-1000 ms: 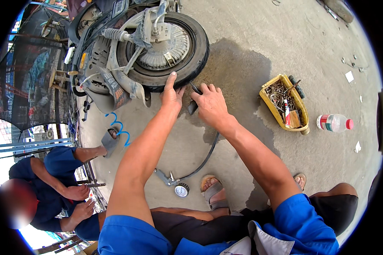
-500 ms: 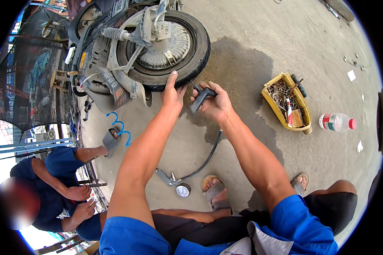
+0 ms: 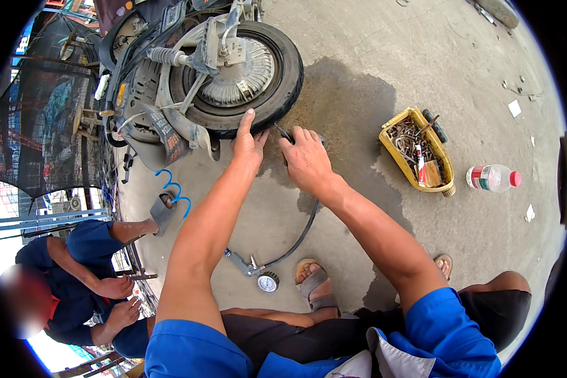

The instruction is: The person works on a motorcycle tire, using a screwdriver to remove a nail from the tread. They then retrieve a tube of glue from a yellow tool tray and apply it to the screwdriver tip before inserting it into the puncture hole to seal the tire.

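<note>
A scooter lies on its side, with its rear wheel's black tyre (image 3: 293,79) facing me. My left hand (image 3: 248,143) grips the tyre's near edge, thumb up on the sidewall and fingers at the tread. Just right of it, my right hand (image 3: 307,159) is closed over a black T-handled tyre plug tool (image 3: 286,135). The tool's thin shank points at the tread; whether its tip is inside the rubber I cannot tell. Most of the handle is hidden under my palm.
An inflator with a round gauge (image 3: 268,281) and black hose lies near my sandalled foot. To the right stand a yellow container (image 3: 416,179) of loose metal parts and a clear bottle (image 3: 494,179). A person in dark blue (image 3: 75,277) sits at left, near a blue coiled hose (image 3: 173,189).
My right hand has turned palm down over the tool's handle, which showed more fully before. The left hand stays on the tyre. The whole view has shifted slightly.
</note>
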`<state>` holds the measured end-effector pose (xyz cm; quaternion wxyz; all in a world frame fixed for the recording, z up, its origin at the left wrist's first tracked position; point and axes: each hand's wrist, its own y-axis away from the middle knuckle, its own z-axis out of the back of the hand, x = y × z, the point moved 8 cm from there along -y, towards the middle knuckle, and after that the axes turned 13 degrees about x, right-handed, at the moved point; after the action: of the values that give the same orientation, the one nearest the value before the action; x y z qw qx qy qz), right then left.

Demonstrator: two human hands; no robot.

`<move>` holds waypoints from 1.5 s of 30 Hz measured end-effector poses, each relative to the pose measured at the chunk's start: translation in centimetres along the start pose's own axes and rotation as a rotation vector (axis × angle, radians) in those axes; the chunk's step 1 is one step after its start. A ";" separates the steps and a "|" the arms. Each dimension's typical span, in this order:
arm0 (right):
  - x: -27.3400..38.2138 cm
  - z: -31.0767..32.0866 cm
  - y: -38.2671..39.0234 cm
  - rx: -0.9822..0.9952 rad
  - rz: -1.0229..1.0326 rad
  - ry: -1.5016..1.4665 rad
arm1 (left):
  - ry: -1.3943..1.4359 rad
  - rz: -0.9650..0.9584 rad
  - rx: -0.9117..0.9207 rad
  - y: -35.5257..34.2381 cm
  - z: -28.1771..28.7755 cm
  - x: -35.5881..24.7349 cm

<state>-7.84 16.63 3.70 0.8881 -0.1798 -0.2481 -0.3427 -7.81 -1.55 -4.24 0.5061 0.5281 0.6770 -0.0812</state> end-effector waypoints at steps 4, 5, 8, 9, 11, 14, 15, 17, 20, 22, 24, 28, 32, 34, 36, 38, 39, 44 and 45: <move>0.3 2.0 3.8 -0.244 0.026 -0.201 | 0.054 -0.009 -0.006 0.0 0.3 0.0; 0.0 2.3 4.6 -0.285 0.006 -0.299 | 0.074 -0.013 -0.016 -0.1 0.5 0.1; -3.9 -3.5 5.1 0.189 -0.593 -0.902 | 0.067 -0.035 -0.033 0.0 0.2 0.1; -5.0 -6.8 5.0 0.066 -0.722 -1.555 | 0.072 -0.027 -0.017 -0.1 -0.4 0.3; -3.2 -7.0 3.0 -0.002 -0.697 -2.121 | 0.067 -0.013 -0.005 -0.1 0.3 0.3; -1.9 -7.1 0.2 -0.118 -0.576 -2.596 | 0.065 0.000 -0.011 -0.3 0.6 0.2; -2.1 -7.5 -0.2 -0.131 -0.526 -2.683 | 0.067 0.009 -0.019 -0.4 0.6 0.4; -2.6 -8.0 -0.4 -0.054 -0.429 -2.805 | 0.058 0.004 -0.018 -0.6 0.2 0.5; -3.0 -6.2 0.4 0.064 -0.446 -2.143 | 0.059 -0.017 -0.037 -0.4 0.9 0.1; -4.0 -4.1 0.0 0.076 -0.194 -1.317 | 0.061 -0.018 -0.034 -0.4 0.6 0.2; -2.4 -1.6 0.5 0.048 0.007 -0.317 | 0.061 -0.019 -0.034 -0.2 0.7 0.1; -1.2 0.2 1.3 0.074 -0.044 -0.136 | 0.059 -0.012 -0.017 -0.1 0.4 0.1; -4.1 0.2 3.3 -0.199 -0.200 -0.552 | 0.062 -0.013 -0.029 -0.1 0.3 0.2; -7.8 -2.8 4.4 -0.233 -0.545 -1.075 | 0.052 -0.005 -0.017 0.0 -0.1 0.5; -7.6 -6.2 4.1 -0.153 -0.716 -1.771 | 0.022 0.000 0.012 0.0 -0.4 0.5; -3.8 -7.1 2.8 0.025 -0.727 -2.362 | 0.012 0.009 0.032 -0.1 0.1 0.5; -2.6 -6.7 1.9 0.014 -0.655 -2.489 | 0.008 0.014 0.042 0.0 0.0 0.5; -2.8 -6.8 0.5 -0.019 -0.416 -2.588 | -0.008 0.007 0.043 0.1 -0.5 0.5; -3.0 -6.6 0.6 -0.003 -0.422 -2.470 | 0.002 0.007 0.038 0.0 -0.4 0.6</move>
<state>-7.26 15.42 -3.42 -0.0096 -0.3385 -0.9374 -0.0811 -7.98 -0.93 -4.47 0.4956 0.5400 0.6740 -0.0919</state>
